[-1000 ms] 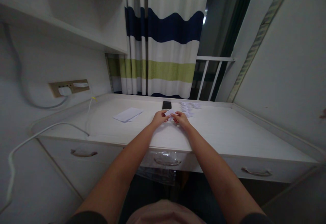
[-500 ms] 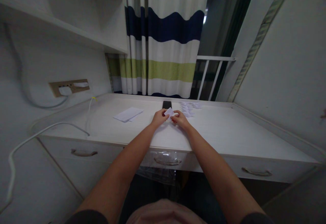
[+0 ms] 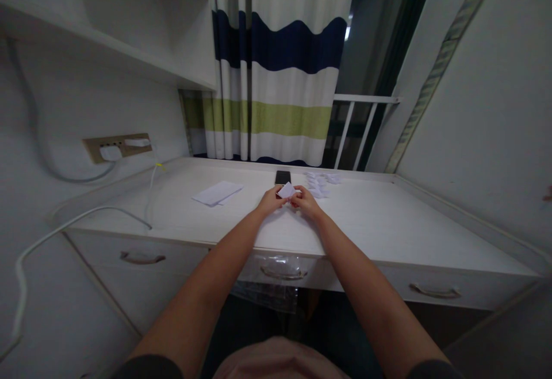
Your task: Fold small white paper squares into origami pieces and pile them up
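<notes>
White paper (image 3: 286, 190), just a small piece, was held between the left hand (image 3: 269, 201) and the right hand (image 3: 306, 202), over the middle of the desk (image 3: 379, 224). Both hands were pinched narrow on its edges. A flat black thing (image 3: 283, 176) lay just behind it. Flat sheets (image 3: 217, 193) lay to the left, and little white bits (image 3: 317, 183) lay near, on the right.

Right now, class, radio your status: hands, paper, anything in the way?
Left hand, right hand both on folded white paper. Black phone just beyond; small paper pieces beyond right hand. Nothing visibly blocking.
</notes>
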Motion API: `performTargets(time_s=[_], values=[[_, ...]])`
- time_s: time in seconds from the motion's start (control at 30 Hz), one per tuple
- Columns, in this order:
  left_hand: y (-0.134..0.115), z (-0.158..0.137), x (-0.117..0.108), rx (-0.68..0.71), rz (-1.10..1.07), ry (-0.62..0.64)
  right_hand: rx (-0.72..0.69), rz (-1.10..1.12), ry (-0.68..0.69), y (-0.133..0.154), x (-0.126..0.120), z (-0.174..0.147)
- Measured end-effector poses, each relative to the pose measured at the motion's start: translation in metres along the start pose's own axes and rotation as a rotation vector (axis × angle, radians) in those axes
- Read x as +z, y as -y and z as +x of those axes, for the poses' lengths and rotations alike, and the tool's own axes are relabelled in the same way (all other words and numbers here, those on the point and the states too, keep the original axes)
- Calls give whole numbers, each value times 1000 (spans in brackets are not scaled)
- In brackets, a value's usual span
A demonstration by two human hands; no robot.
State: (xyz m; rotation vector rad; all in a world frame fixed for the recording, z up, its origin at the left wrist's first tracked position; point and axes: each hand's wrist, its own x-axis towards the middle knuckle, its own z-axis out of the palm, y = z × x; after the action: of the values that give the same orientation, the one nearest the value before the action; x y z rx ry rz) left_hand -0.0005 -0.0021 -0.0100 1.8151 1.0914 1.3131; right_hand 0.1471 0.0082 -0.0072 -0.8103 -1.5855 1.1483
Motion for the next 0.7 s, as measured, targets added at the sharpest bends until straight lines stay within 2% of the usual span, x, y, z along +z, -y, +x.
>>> performTargets(time_s=[0.3,0.7], values=[[0,-1,1,20,156,-36,-21,-8,52,-2,-1,0],[-11,-5,0,67,344,-64,-30,-32,69,-4,-2,1]])
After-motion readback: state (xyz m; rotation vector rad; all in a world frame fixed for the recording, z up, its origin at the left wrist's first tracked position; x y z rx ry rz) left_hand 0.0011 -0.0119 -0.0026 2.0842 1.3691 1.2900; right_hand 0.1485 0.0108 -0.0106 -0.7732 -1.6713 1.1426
